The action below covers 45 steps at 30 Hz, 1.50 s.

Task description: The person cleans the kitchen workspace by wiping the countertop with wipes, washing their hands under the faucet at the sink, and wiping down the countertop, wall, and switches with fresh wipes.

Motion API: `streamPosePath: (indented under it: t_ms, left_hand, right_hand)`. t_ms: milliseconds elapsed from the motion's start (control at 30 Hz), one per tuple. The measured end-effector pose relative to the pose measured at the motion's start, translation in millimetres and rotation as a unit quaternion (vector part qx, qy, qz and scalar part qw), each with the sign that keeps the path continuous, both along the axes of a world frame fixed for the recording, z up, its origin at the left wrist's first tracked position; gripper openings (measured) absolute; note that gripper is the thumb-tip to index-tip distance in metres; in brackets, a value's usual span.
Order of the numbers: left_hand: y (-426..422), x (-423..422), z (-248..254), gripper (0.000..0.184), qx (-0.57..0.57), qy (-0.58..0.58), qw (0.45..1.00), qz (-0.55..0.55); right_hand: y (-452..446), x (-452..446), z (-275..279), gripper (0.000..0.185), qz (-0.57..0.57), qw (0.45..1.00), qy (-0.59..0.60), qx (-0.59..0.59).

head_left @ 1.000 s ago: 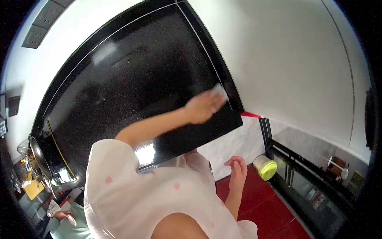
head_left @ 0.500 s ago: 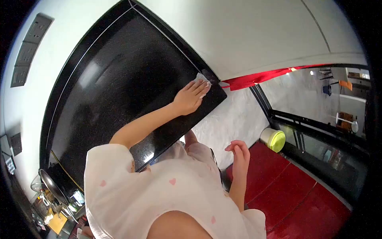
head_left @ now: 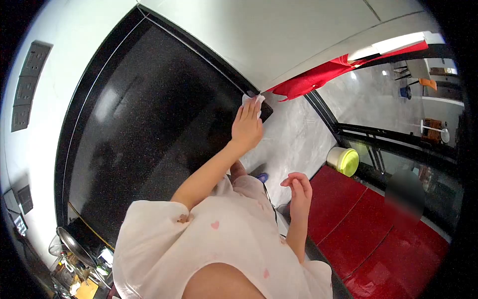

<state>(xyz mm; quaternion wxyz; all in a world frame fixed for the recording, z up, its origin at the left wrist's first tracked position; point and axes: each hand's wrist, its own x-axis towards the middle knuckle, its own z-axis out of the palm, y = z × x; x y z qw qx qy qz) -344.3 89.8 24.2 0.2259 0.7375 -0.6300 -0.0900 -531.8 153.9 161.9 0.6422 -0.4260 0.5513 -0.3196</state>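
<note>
My left hand (head_left: 247, 127) lies over a crumpled white tissue (head_left: 260, 99) and presses it near the right corner of the glossy black countertop (head_left: 144, 104). White edges of the tissue stick out past the fingertips, beside the foot of the white wall. Away from the counter, my right hand (head_left: 298, 188) is raised above the floor at the right, its fingers loosely bent and nothing visible in them.
Red cloth (head_left: 313, 79) hangs beyond the counter corner. A white bucket with a yellow-green lid (head_left: 347, 162) stands by the black-framed glass, next to a dark red panelled surface (head_left: 348, 219). A pan (head_left: 74, 245) and kitchen items crowd the lower left; sockets (head_left: 31, 84) line the wall.
My left hand has slid the tissue slightly, tight to the wall at the counter's corner, and the arm reaches more steeply. The view has shifted. My right hand stays nearly still.
</note>
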Motion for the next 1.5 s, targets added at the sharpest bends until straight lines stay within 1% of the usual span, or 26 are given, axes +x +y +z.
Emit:
streamPosePath:
  t_ms: [67, 167, 200, 233, 333, 367, 467, 567, 600, 667, 700, 800, 833, 867, 933, 967, 1067, 1100, 1200, 1233, 1267, 1333, 1367, 1400, 1467, 1500]
  left_hand:
    - [5.7, 8.5, 2.5, 0.052, 0.007, -0.02, 1.0, -0.023]
    - [1.4, 8.1, 0.4, 0.049, -0.035, -0.01, 0.996, -0.079]
    - [0.5, 7.7, -0.1, 0.048, -0.046, -0.012, 0.994, -0.098]
    - [-0.2, 3.2, 1.4, 0.046, -0.048, 0.012, 0.991, -0.123]
    - [4.7, 4.4, 7.9, 0.046, -0.061, 0.01, 0.986, -0.157]
    - [6.7, 5.9, -3.4, 0.047, -0.051, 0.017, 0.985, -0.163]
    - [19.9, 13.4, -3.6, 0.047, -0.032, 0.025, 0.983, -0.179]
    - [57.4, 18.2, 0.4, 0.047, -0.029, 0.048, 0.981, -0.185]
    - [72.8, 20.2, 3.2, 0.047, -0.019, 0.054, 0.982, -0.179]
    - [109.3, 26.2, 9.5, 0.048, -0.005, 0.068, 0.983, -0.168]
    - [128.3, 30.5, 5.3, 0.049, 0.009, 0.064, 0.984, -0.164]
    - [208.6, 46.3, 6.5, 0.051, 0.018, 0.071, 0.986, -0.151]
    - [237.2, 51.0, 12.0, 0.052, 0.054, 0.045, 0.985, -0.158]
    - [267.2, 54.3, 16.3, 0.053, 0.062, 0.049, 0.987, -0.14]
    - [336.4, 62.6, 20.4, 0.054, 0.077, 0.059, 0.99, -0.105]
    - [372.7, 65.5, 22.3, 0.054, 0.105, 0.04, 0.99, -0.091]
    - [475.4, 73.4, 33.4, 0.054, 0.14, 0.022, 0.989, -0.034]
    - [514.2, 74.6, 27.7, 0.057, 0.163, 0.025, 0.986, -0.018]
    - [605.5, 82.8, 34.8, 0.057, 0.187, 0.009, 0.982, 0.026]
    - [635.7, 83.3, 37.3, 0.055, 0.188, -0.018, 0.981, 0.041]
    - [667.7, 85.1, 31.4, 0.056, 0.178, -0.002, 0.982, 0.059]
    - [719.2, 92.8, 47.7, 0.057, 0.143, 0.058, 0.982, 0.107]
    - [745.7, 93.5, 40.8, 0.059, 0.106, 0.067, 0.983, 0.131]
    - [758.3, 92.5, 45.5, 0.057, 0.091, 0.078, 0.979, 0.166]
    - [795.5, 83.8, 45.1, 0.055, 0.073, 0.038, 0.969, 0.233]
    - [810.5, 77.2, 45.5, 0.052, 0.059, 0.04, 0.956, 0.283]
  right_hand:
    - [3.8, -2.9, 0.6, 0.015, -0.014, 1.0, -0.005, 0.001]
    - [4.9, -3.3, -0.7, 0.015, -0.019, 1.0, -0.011, -0.017]
    - [4.1, -1.6, -2.0, 0.015, -0.016, 1.0, -0.017, -0.007]
    - [0.9, -2.1, -3.0, 0.015, -0.014, 1.0, -0.025, 0.002]
    - [2.2, 6.6, -1.2, 0.014, 0.017, 0.999, -0.043, 0.011]
    - [0.0, 11.3, -1.8, 0.014, 0.033, 0.998, -0.05, 0.009]
    - [-5.8, 20.4, -3.0, 0.015, 0.053, 0.996, -0.071, 0.022]
    - [-9.4, 39.7, 12.4, 0.015, 0.075, 0.994, -0.073, 0.021]
    - [-9.4, 43.3, 11.4, 0.015, 0.093, 0.992, -0.081, 0.005]
    - [-9.0, 46.7, 9.0, 0.015, 0.13, 0.986, -0.099, -0.029]
    - [-10.2, 50.1, 8.4, 0.015, 0.161, 0.983, -0.07, -0.054]
    - [10.3, 65.4, 13.8, 0.014, 0.164, 0.981, -0.082, -0.066]
    - [16.4, 66.7, 10.8, 0.016, 0.194, 0.975, -0.087, -0.071]
    - [25.9, 72.3, 9.4, 0.014, 0.191, 0.973, -0.112, -0.067]
    - [56.6, 91.2, 8.5, 0.015, 0.226, 0.963, -0.132, -0.062]
    - [76.6, 102.7, 11.5, 0.015, 0.243, 0.96, -0.124, -0.067]
    - [137.6, 136.2, 17.2, 0.015, 0.31, 0.943, -0.117, -0.024]
    - [156.3, 142.9, 12.5, 0.016, 0.338, 0.933, -0.121, -0.022]
    - [212.0, 167.4, 10.5, 0.018, 0.411, 0.905, -0.109, -0.013]
    - [225.8, 172.7, 10.9, 0.018, 0.421, 0.903, -0.089, -0.013]
    - [243.8, 178.3, 13.0, 0.018, 0.416, 0.906, -0.079, -0.018]
    - [268.5, 189.2, 20.8, 0.018, 0.453, 0.887, -0.086, -0.016]
    - [278.2, 196.1, 19.9, 0.017, 0.478, 0.873, -0.098, -0.016]
    - [279.7, 204.1, 20.9, 0.017, 0.499, 0.86, -0.105, -0.004]
    - [298.3, 218.9, 23.9, 0.015, 0.539, 0.833, -0.124, 0.012]
    - [301.6, 225.0, 20.7, 0.015, 0.557, 0.821, -0.125, 0.01]
